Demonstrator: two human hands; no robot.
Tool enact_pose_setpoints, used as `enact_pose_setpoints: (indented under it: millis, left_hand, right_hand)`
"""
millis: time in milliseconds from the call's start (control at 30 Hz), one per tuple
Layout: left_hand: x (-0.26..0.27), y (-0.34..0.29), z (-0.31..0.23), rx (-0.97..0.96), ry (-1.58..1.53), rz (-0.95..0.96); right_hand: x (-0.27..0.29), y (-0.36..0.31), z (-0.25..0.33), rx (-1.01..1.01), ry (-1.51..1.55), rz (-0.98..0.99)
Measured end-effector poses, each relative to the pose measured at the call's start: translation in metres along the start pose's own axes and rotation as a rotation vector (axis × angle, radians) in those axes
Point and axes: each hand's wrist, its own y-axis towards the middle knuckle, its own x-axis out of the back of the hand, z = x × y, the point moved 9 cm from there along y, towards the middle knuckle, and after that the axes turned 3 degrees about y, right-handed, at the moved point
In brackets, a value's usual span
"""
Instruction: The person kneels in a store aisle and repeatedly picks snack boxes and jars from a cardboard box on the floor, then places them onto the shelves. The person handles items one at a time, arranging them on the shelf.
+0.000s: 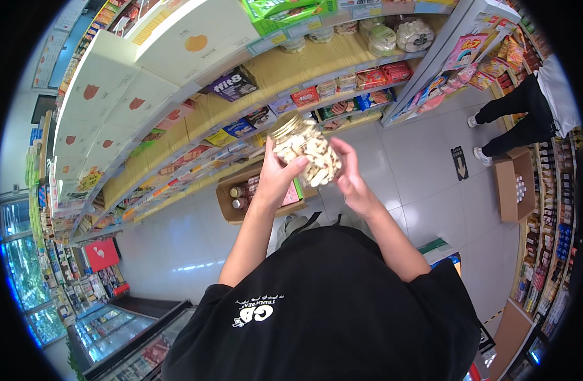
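Note:
A see-through jar with a gold-coloured lid is held up in front of my chest, tilted so the lid points up and left. Pale, cream-coloured pieces fill it; their exact kind I cannot make out. My left hand grips its near left side, thumb laid across the wall, other fingers hidden behind it. At the jar's lower right end, my right hand curves its fingers around the base, slightly blurred. Below the jar, an open cardboard box stands on the floor with several lidded jars in it.
Curved wooden shelves with packaged snacks run ahead and to the left; more see-through tubs stand on an upper shelf. White cartons are stacked at left. At right, a person in black trousers stands near another cardboard box and stocked shelves.

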Motion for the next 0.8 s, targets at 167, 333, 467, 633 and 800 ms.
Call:
enact_pose_setpoints:
  millis: [167,333,467,633,800]
  left_hand:
    - [-0.048,0.02,0.008,0.007,0.112,-0.086]
    - [-0.059,0.047,0.021,0.081,0.001,-0.048]
    - [-0.067,0.058,0.026,0.083,-0.187,0.074]
    - [-0.077,0.058,0.038,0.121,-0.188,0.128]
    - [-0.079,0.056,0.048,0.189,-0.218,0.139]
  right_hand:
    - [0.042,0.016,0.025,0.091,-0.292,0.015]
    - [0.074,0.024,0.032,-0.015,0.068,-0.027]
    - [0.077,0.021,0.03,-0.108,0.361,0.054]
    - [0.068,0.021,0.023,-0.236,0.505,0.103]
    - [0.059,0.015,0.018,-0.365,0.813,0.1]
